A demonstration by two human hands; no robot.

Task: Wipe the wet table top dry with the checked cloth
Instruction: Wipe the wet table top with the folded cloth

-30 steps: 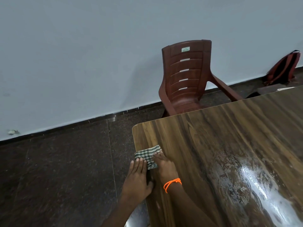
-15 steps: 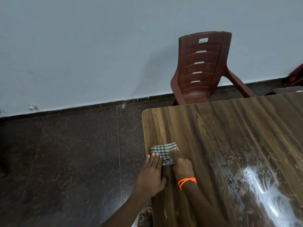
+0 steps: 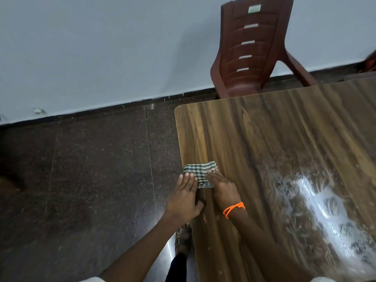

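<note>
The small folded cotton cloth is checked in dark green and off-white. The rectangular laminate table shows streaked wood grain in mid and dark brown, with a thin pale edge band; its wet patch glares white and mottled grey. The moulded plastic chair is reddish brown, with a white-and-green label near its top. The polished stone floor is dark speckled brown. The painted wall is pale blue-grey above a black skirting strip. A thread wristband is bright orange.

Both hands flat on checked cloth, table top edge
</note>
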